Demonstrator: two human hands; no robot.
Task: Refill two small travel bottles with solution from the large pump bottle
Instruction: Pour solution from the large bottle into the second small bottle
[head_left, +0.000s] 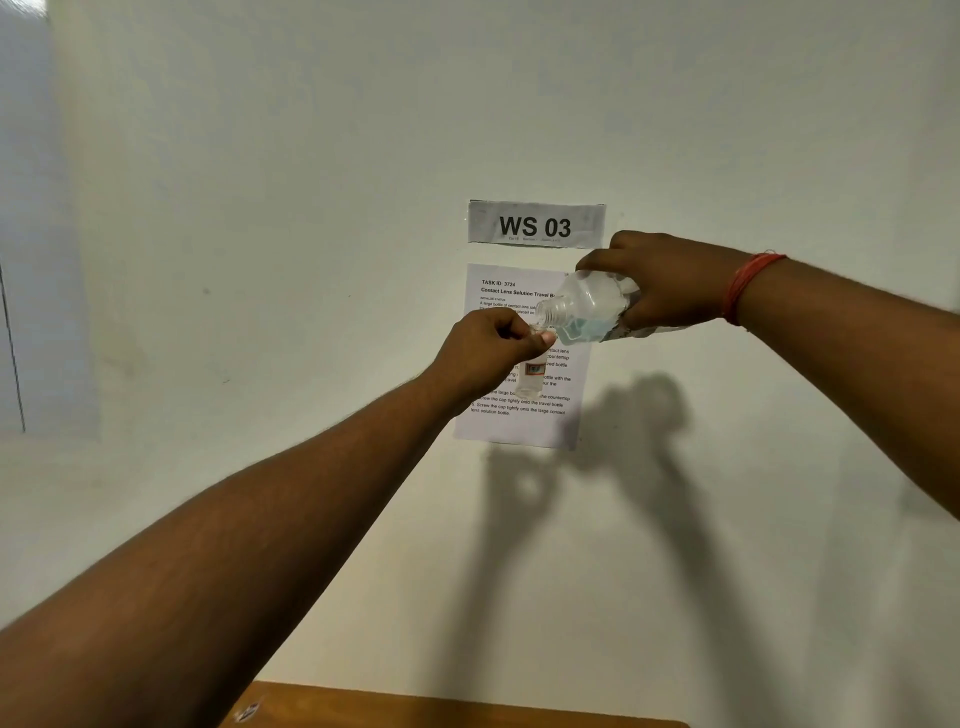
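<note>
Single head cam, looks forward along both outstretched forearms at the pale wall, close. Left hand (485, 345) and right hand (662, 280) sit mid-frame; brown wooden table edge (467, 706) far below them at bottom.

Both arms reach forward, raised — left hand (485, 345) pinching with curled fingers (540, 339), right hand (662, 283) gripping from above.

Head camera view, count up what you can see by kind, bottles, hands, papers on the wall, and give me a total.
Bottles: 2, large bottle and small travel bottle
Hands: 2, left hand and right hand
Papers on the wall: 2, WS 03 sign and task sheet
Wrist threads: 1, red thread
Total: 7
</note>
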